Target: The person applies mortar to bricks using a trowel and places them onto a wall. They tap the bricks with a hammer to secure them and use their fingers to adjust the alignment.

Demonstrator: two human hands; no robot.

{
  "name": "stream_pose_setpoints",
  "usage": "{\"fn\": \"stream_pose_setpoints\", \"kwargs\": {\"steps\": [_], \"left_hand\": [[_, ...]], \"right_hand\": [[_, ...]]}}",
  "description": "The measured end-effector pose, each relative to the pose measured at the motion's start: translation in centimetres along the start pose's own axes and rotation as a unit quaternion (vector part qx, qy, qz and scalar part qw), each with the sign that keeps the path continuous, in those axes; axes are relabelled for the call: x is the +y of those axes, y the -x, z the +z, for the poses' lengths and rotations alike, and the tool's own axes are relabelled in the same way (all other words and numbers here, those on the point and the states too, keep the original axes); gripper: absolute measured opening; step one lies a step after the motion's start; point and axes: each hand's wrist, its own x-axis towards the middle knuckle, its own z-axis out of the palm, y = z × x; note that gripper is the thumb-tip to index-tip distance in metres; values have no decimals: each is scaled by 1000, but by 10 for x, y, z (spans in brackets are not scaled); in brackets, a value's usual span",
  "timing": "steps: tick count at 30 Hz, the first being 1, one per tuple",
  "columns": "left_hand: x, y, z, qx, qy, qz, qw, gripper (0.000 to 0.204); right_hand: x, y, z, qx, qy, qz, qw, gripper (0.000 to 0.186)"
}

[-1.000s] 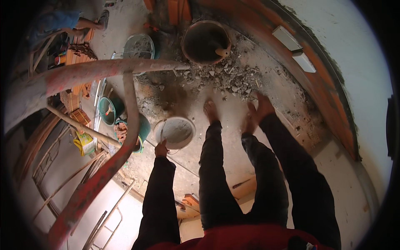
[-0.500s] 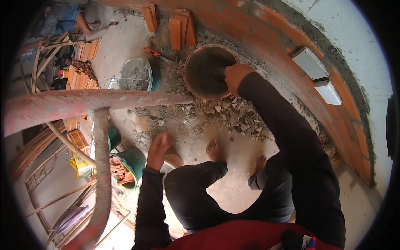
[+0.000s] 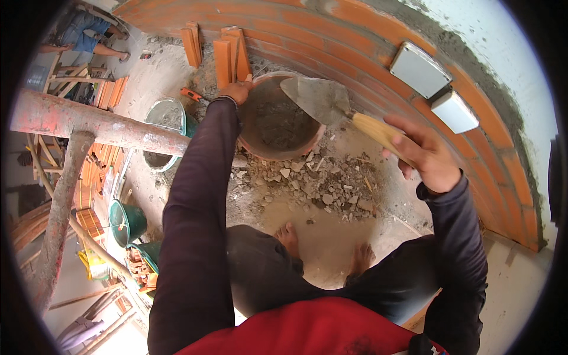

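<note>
My right hand (image 3: 427, 152) holds a trowel (image 3: 322, 102) by its pale wooden handle, index finger stretched out. The trowel's broad, mortar-smeared blade points left over the far right rim of a round basin (image 3: 244, 135) with wet grey mortar (image 3: 278, 121) in it. My left arm is stretched far forward. My left hand (image 3: 236, 92) is at the basin's far left rim, just in front of orange bricks (image 3: 223, 62) standing on end against the wall. One digit reaches up at the bricks' base; the other fingers are mostly hidden, and nothing shows in its grasp.
A bucket of grey mix (image 3: 165, 115) and an orange-handled tool (image 3: 190, 94) are left of the basin. Rubble (image 3: 328, 186) lies before my bare feet. A thick pole frame (image 3: 106, 125) crosses the left side. An orange brick wall (image 3: 367, 56) curves along the right, with white boxes (image 3: 421, 70).
My right hand has lifted the trowel out of the basin and drawn it back to the right. My left hand has moved from beside my knee forward to the bricks. The view has shifted.
</note>
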Motion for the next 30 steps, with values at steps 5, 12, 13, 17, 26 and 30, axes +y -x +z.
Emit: {"fn": "stream_pose_setpoints", "kwargs": {"steps": [5, 12, 13, 17, 26, 30], "left_hand": [[69, 61, 0, -62, 24, 50, 996, 78], [97, 150, 46, 146, 308, 162, 926, 53], [102, 162, 45, 143, 333, 141, 921, 52], [113, 176, 54, 175, 416, 153, 879, 51], [109, 188, 110, 201, 483, 86, 848, 49], [101, 172, 106, 191, 344, 148, 907, 44]], "right_hand": [[52, 61, -28, -114, -149, 37, 981, 55], [76, 99, -31, -93, 79, 208, 970, 37], [75, 100, -26, -97, 195, 168, 961, 34], [88, 99, -24, -79, 433, 53, 896, 33], [56, 77, 29, -174, 265, 346, 883, 33], [86, 51, 18, -152, 460, -10, 875, 27]]}}
